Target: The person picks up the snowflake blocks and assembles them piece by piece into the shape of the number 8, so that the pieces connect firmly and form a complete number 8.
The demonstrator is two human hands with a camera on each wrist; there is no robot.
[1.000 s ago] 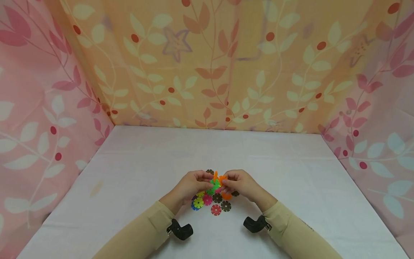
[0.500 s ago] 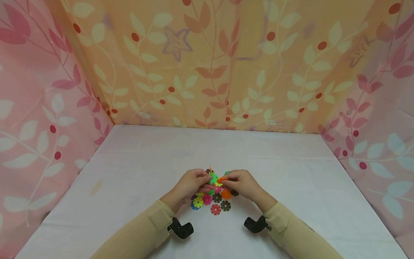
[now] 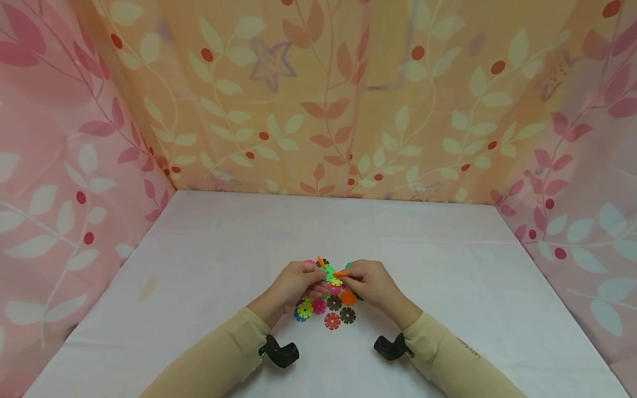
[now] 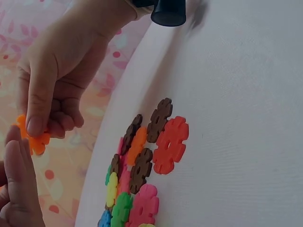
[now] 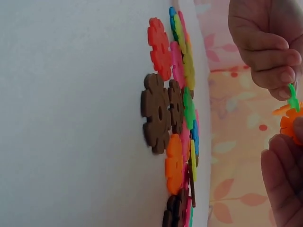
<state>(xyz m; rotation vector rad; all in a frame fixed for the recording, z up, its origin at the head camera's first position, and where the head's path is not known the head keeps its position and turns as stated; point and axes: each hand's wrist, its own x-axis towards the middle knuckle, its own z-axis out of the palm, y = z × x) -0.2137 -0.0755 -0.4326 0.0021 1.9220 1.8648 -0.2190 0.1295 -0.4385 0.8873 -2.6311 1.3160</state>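
Over the pile, my left hand [image 3: 293, 283] pinches a green flower-shaped interlocking disc [image 3: 329, 272], its edge also visible in the right wrist view. An orange disc [image 3: 320, 261] stands up edge-on at the green one's far side. My right hand [image 3: 372, 281] pinches another orange disc [image 4: 39, 143] between thumb and fingers and brings it right up to the green disc's edge. In the right wrist view this orange disc [image 5: 289, 126] overlaps the green piece [image 5: 293, 98]. Fingers hide part of the join.
Below the hands lie loose discs on the white table [image 3: 239, 232]: a red disc [image 3: 332, 321], a brown disc [image 3: 348, 315], a yellow disc [image 3: 304, 310] and several more, some overlapping. Patterned curtains [image 3: 328, 99] close off the back and sides. Each wrist carries a black camera [image 3: 281, 352].
The green disc has moved slightly up and left, its upright orange disc now leaning left. The orange disc in my right hand has turned from face-on to edge-on against the green one.
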